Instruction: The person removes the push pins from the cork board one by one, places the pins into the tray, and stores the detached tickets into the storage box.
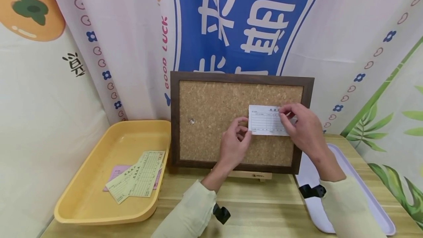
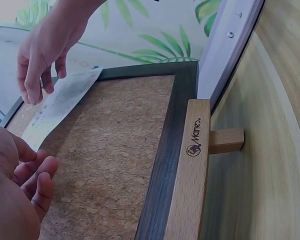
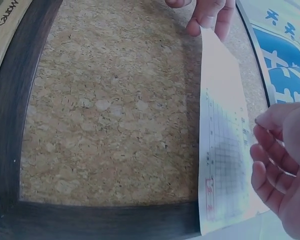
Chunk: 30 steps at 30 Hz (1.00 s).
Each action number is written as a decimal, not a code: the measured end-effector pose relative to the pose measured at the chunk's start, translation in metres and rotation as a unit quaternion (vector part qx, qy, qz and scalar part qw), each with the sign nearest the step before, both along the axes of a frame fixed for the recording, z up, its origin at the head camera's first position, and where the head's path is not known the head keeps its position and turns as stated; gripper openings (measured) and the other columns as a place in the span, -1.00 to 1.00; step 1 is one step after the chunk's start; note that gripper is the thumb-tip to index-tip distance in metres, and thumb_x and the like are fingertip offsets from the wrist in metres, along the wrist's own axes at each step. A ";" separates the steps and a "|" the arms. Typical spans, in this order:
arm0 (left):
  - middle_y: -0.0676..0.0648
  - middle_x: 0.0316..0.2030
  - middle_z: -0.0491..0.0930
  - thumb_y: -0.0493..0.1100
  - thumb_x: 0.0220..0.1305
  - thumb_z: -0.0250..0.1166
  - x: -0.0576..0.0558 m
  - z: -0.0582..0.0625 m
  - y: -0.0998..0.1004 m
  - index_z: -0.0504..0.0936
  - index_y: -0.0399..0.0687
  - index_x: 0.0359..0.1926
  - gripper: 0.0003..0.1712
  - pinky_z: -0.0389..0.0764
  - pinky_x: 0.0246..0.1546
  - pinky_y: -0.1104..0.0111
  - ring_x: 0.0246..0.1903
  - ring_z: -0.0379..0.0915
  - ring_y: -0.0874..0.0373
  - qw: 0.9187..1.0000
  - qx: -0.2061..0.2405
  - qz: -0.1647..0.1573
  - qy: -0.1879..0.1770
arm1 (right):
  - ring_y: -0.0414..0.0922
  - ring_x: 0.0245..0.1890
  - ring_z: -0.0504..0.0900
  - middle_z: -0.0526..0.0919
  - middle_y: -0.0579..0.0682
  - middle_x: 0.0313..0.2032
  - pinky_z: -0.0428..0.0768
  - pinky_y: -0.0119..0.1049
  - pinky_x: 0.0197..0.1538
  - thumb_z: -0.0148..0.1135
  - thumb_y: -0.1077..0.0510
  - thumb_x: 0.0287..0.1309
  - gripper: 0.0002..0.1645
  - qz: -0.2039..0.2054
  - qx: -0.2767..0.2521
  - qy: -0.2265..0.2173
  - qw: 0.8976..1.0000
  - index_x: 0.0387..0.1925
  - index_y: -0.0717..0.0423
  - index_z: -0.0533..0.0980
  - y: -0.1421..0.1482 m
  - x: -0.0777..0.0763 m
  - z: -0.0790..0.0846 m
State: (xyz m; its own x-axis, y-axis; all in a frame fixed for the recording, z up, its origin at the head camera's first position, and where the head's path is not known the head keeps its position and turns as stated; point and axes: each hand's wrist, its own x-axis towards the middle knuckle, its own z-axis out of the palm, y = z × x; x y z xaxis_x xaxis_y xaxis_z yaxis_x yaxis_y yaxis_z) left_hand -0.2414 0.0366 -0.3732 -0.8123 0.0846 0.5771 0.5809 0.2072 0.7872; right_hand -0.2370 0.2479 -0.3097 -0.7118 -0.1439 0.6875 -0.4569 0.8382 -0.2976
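Observation:
A white printed receipt slip [image 1: 264,120] lies up against the cork board [image 1: 211,102], right of its middle. My left hand [image 1: 234,142] pinches the slip's lower left corner between thumb and fingers. At the slip's upper right, my right hand [image 1: 304,127] has thumb and index fingertips pinched together; a tiny dark tip like that of a pushpin [image 3: 257,121] shows there, mostly hidden by the fingers. In the right wrist view the slip [image 3: 222,150] stands tilted off the cork along its lower edge. One clear pushpin [image 1: 191,121] sits in the cork at left.
A wooden easel [image 2: 190,165] supports the dark-framed board. On the left stands a yellow tray [image 1: 109,208] with yellow and pink slips [image 1: 142,175]. The lavender tray [image 1: 360,183] at right, partly under my right forearm, has small pushpins [image 2: 230,35] in it. A printed curtain [image 1: 138,47] hangs behind.

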 end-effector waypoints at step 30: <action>-0.15 -0.26 0.68 -0.40 0.41 0.28 0.024 0.009 -0.045 0.54 -0.18 0.20 -0.62 0.56 -0.51 0.36 -0.51 0.54 0.12 0.999 0.018 -0.004 0.034 | -0.05 -0.34 0.60 0.65 0.01 -0.33 0.52 -0.16 -0.41 0.42 0.36 0.15 -0.81 -0.019 0.062 0.042 0.997 -0.22 0.13 0.62 0.049 0.050 -0.025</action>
State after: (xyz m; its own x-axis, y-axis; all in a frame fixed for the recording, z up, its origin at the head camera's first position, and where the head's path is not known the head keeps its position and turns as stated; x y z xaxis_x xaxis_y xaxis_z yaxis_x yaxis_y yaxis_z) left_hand -0.2173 -0.0089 -0.3646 -0.7704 0.0694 0.6338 0.6348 0.1756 0.7524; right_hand -0.1866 0.2965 -0.3345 -0.6586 -0.2065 0.7236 -0.4439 0.8831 -0.1521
